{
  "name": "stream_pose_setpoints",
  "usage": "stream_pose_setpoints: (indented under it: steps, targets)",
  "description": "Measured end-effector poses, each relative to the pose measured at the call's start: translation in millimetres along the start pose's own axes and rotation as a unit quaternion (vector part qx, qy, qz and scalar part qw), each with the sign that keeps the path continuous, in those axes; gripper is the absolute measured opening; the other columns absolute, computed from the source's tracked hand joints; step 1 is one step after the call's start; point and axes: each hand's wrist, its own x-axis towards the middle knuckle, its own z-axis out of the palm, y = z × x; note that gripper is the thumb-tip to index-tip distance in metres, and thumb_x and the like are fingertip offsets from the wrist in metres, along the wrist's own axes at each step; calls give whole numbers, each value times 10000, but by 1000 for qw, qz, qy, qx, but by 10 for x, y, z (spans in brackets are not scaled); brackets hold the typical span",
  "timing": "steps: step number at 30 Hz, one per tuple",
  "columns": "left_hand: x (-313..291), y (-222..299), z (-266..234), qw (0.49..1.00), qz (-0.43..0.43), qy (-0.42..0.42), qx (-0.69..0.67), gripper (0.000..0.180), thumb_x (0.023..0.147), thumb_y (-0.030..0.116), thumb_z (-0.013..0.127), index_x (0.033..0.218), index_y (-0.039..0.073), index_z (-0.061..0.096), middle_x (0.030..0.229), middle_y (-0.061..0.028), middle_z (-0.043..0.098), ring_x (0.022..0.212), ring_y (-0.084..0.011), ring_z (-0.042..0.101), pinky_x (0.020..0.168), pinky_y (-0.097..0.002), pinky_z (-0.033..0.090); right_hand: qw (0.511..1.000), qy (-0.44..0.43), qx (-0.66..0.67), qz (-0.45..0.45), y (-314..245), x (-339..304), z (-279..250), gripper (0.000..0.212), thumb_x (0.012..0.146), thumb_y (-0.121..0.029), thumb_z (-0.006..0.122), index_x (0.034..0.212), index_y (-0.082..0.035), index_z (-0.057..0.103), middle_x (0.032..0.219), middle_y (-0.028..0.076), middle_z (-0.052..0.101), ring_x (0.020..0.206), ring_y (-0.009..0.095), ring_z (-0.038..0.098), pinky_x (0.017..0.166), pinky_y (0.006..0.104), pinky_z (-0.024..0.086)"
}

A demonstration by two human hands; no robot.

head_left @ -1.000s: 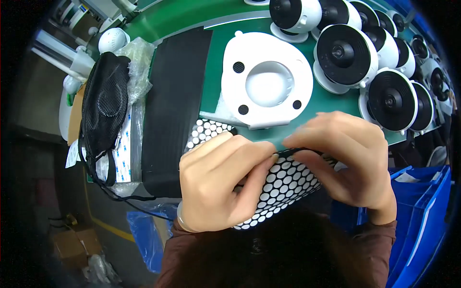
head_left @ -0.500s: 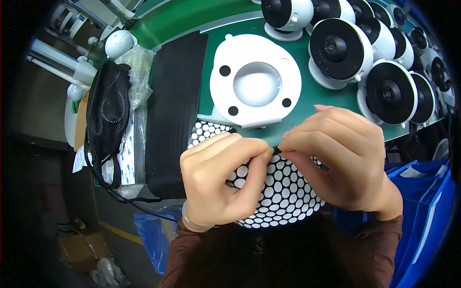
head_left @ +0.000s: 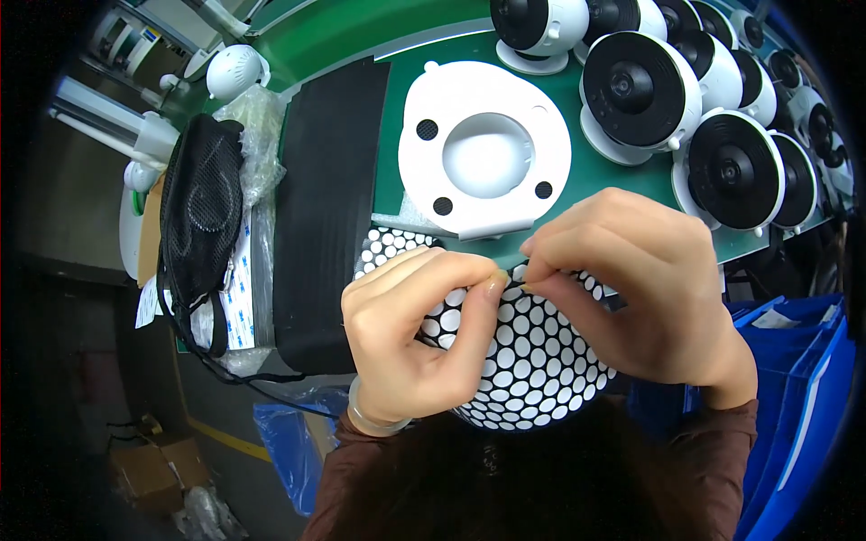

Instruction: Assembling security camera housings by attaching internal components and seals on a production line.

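Pinched finger against thumb, my left hand (head_left: pixel 419 329) is over the upper edge of a sheet of white round dots on black (head_left: pixel 532 361). My right hand (head_left: pixel 636 279) is closed in a similar pinch just to the right, a small gap between the two sets of fingertips. What either pinch holds is too small to make out. The sheet curves down toward me, partly hidden by both hands. Beyond them lies a white rounded base (head_left: pixel 552 149) with a round hollow and several black textured round pads on its face.
White cameras with black round fronts (head_left: pixel 631 90) crowd the table's right side. A black flat panel (head_left: pixel 329 216) lies left of the base. Further left is a black mesh pouch (head_left: pixel 203 198) beside bubble wrap (head_left: pixel 262 135). Blue bins (head_left: pixel 794 379) stand at right, below the table.
My fingertips have drawn slightly apart, the right hand lifting a little. The white base has shifted slightly right in view. The dotted sheet shows more between my hands.
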Motion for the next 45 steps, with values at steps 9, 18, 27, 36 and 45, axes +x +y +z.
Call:
stream_pose_setpoints:
  steps: [9, 18, 27, 36, 45]
  targets:
    - [15, 10, -30, 1000, -18, 20, -12, 74, 623, -61, 585, 688, -26, 587, 591, -96, 565, 501, -189, 544, 483, -240, 393, 999, 32, -12, -42, 32, 25, 57, 214, 610, 15, 675, 798, -31, 585, 774, 81, 618, 664, 227, 600, 573, 278, 481]
    - [26, -19, -32, 1000, -29, 9, -8, 84, 613, -60, 589, 690, -27, 592, 599, -102, 575, 504, -192, 552, 484, -246, 404, 999, 4, -24, -27, 45, 48, 43, 190, 610, 18, 671, 777, -26, 592, 745, 81, 611, 672, 207, 603, 569, 262, 480]
    - [24, -14, -31, 1000, -29, 10, -1, 85, 615, -58, 592, 693, -26, 595, 598, -104, 578, 505, -195, 557, 482, -246, 406, 999, 5, -24, -30, 33, 59, 25, 174, 605, 9, 673, 749, -29, 583, 730, 78, 610, 666, 203, 604, 559, 259, 477]
    - [56, -46, -13, 1000, 3, -2, 12, 92, 606, -60, 593, 689, -20, 595, 568, -93, 563, 465, -188, 523, 450, -247, 377, 1000, -27, 2, 15, 45, 91, -4, 179, 595, 38, 664, 743, -28, 589, 748, 74, 614, 673, 196, 597, 576, 267, 475]
    - [14, -151, 30, 983, 16, 106, 146, 96, 641, 35, 633, 736, 48, 640, 1166, -195, 483, 942, -269, 468, 709, -317, 388, 964, 147, 114, 188, 319, 179, -139, 145, 807, -108, 578, 852, 29, 597, 955, 168, 625, 853, 173, 602, 743, 242, 469]
